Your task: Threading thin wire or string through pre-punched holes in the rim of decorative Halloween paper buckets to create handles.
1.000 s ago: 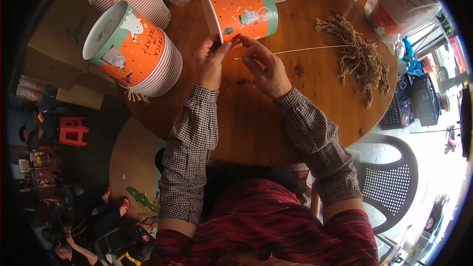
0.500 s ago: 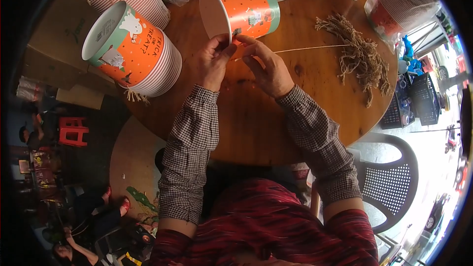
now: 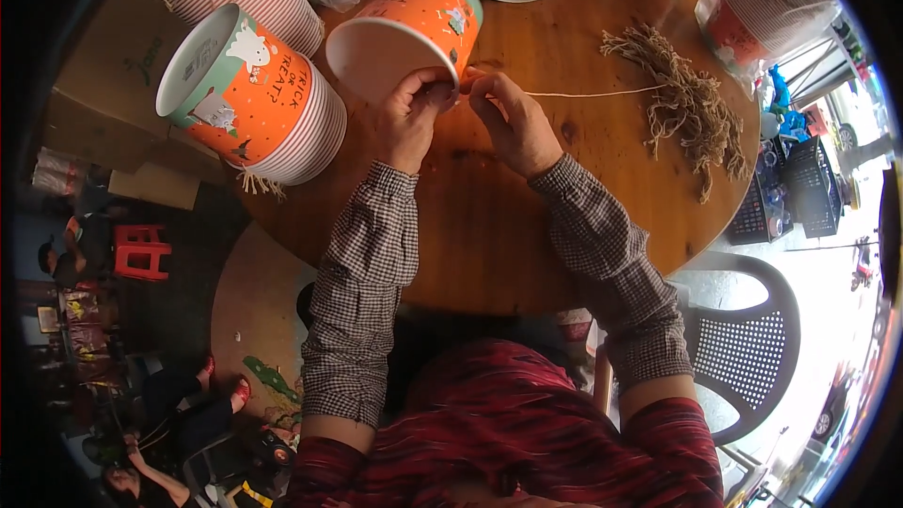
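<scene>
Orange bucket (image 3: 425, 17) tilts, hands (image 3: 406, 136) nearly closed: the left (image 3: 408, 127) pinching its rim (image 3: 444, 50), the right (image 3: 517, 130) a cord (image 3: 583, 95).

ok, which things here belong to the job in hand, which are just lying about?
Likely in the job:
bucket, at the left hand
cord, at the right hand
cord bundle
stacked buckets

Apparently just lying about:
red stool
chair
black crate
cardboard box
</scene>
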The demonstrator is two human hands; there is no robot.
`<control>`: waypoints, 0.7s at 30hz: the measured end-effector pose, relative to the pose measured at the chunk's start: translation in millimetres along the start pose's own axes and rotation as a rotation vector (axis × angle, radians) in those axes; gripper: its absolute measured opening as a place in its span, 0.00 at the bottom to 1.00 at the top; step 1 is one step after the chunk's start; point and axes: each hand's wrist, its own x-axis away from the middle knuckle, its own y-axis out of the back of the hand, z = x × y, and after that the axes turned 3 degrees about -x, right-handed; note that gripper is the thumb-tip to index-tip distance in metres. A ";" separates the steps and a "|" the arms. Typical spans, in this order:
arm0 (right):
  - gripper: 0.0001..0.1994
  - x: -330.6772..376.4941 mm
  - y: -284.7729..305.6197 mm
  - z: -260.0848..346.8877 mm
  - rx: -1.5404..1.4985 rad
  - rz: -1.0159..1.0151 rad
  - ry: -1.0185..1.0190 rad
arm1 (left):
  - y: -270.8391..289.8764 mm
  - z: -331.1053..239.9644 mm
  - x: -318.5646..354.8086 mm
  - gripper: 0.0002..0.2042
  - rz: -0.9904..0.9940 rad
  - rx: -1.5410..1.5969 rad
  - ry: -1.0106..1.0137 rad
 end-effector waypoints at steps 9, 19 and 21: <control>0.03 5.9 -5.6 16.5 0.021 0.130 -0.145 | -1.4 -4.1 1.1 0.09 -0.108 -0.123 -0.094; 0.04 1.5 -6.8 11.0 -0.086 -0.016 0.040 | 0.5 0.4 -1.3 0.11 -0.019 0.222 -0.006; 0.04 1.5 -4.5 12.7 -0.107 -0.017 0.029 | 0.4 -1.5 -0.8 0.10 -0.010 0.238 -0.004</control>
